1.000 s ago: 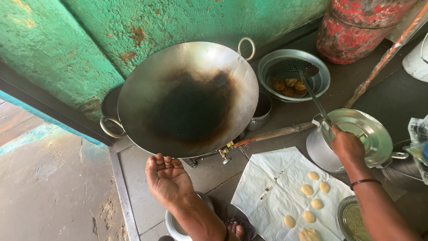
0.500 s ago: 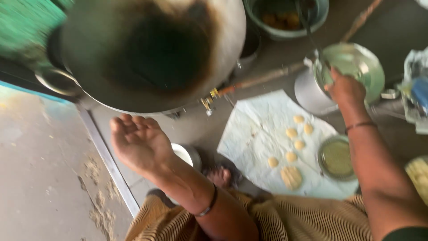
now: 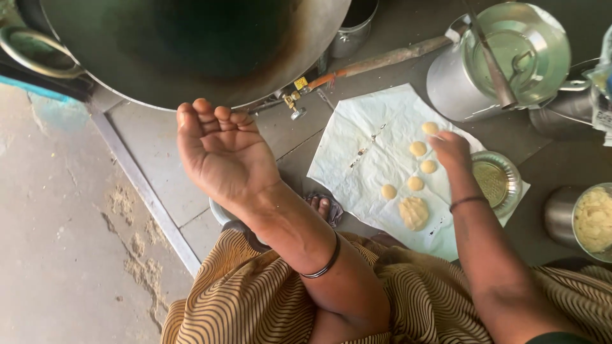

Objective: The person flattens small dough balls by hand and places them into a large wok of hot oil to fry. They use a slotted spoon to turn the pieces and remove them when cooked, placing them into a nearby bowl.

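Fingers of my right hand (image 3: 450,150) are drawn together and point down at the small round pale dough discs (image 3: 417,148) lying on the crumpled white paper sheet (image 3: 357,159); I cannot tell whether the fingertips actually pinch one, as the back of the hand hides them. One disc sits just above the knuckles, two lie just to the left of the hand, another lower left, and a larger lumpy piece of dough (image 3: 414,212) lies nearest my lap on the same sheet. Just to the right of that hand stands a small round steel bowl (image 3: 496,182), resting on the paper's edge. My left hand (image 3: 220,150) is held palm up, fingers loosely curled and holding nothing, well apart from the discs and right under the rim of the big blackened steel wok (image 3: 191,44). Beyond the paper stands a lidded steel pot (image 3: 503,60) with a ladle handle across it. At the far right edge a steel container of pale yellow dough (image 3: 590,220) stands on the grey floor.
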